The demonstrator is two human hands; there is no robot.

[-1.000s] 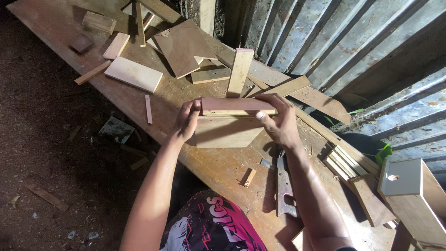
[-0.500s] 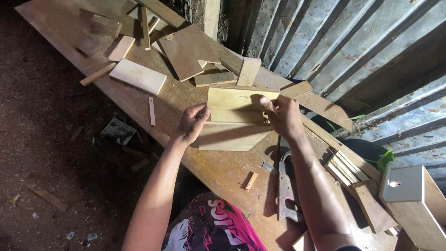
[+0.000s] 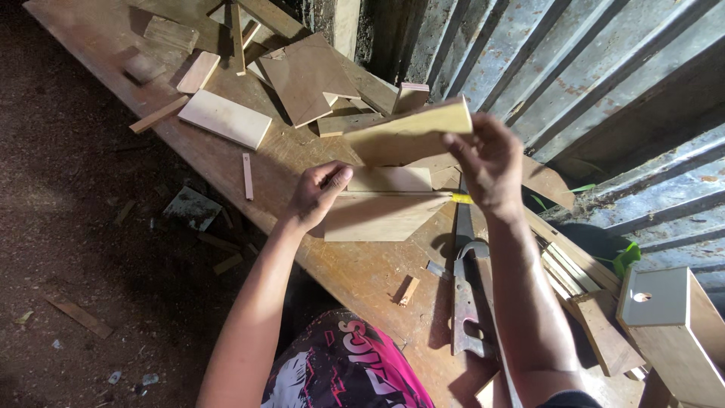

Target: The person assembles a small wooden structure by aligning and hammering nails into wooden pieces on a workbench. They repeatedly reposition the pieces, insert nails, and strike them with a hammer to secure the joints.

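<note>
My right hand (image 3: 489, 160) grips a thin pale wooden panel (image 3: 408, 130) by its right end and holds it tilted above the workbench (image 3: 355, 279). My left hand (image 3: 317, 195) rests on the left edge of a flat pointed wooden board (image 3: 377, 215) that lies on the bench, fingers loosely curled against it. A second pale piece (image 3: 389, 179) lies just behind that board. A yellow pencil tip (image 3: 461, 199) shows under my right wrist.
A metal hand saw (image 3: 468, 302) lies by my right forearm. Wood offcuts, strips and a brown plywood piece (image 3: 306, 75) litter the far bench. A pale wooden box with a round hole (image 3: 664, 317) stands at the right. Corrugated metal wall behind; dirt floor at left.
My right hand has lifted the thin panel up off the stacked boards and tilted it. My left hand stays at the lower board's left edge.
</note>
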